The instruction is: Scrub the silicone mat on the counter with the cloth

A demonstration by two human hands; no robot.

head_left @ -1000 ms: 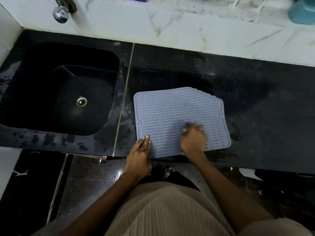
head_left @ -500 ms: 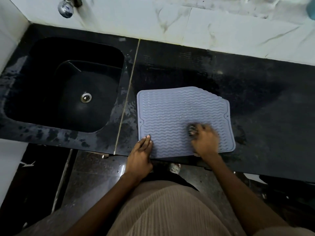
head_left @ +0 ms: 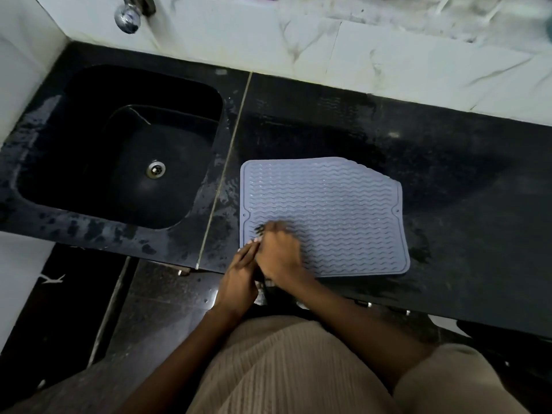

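Observation:
A grey-blue silicone mat [head_left: 328, 210] with wavy ridges lies flat on the black counter [head_left: 448, 174], its near edge at the counter's front. My right hand [head_left: 279, 253] is on the mat's near left part, blurred, gripping a dark cloth [head_left: 260, 229] of which only a bit shows past the fingertips. My left hand [head_left: 242, 273] rests with straight fingers on the mat's near left corner, touching the right hand.
A black sink [head_left: 119, 150] with a steel drain [head_left: 155, 169] lies left of the mat, a chrome tap [head_left: 128, 13] above it. White marble tiles [head_left: 358, 52] back the counter. The counter around the mat is wet.
My right hand with the cloth has slid left across the mat, from its near right part to beside my left hand. The left hand has stayed on the near left corner.

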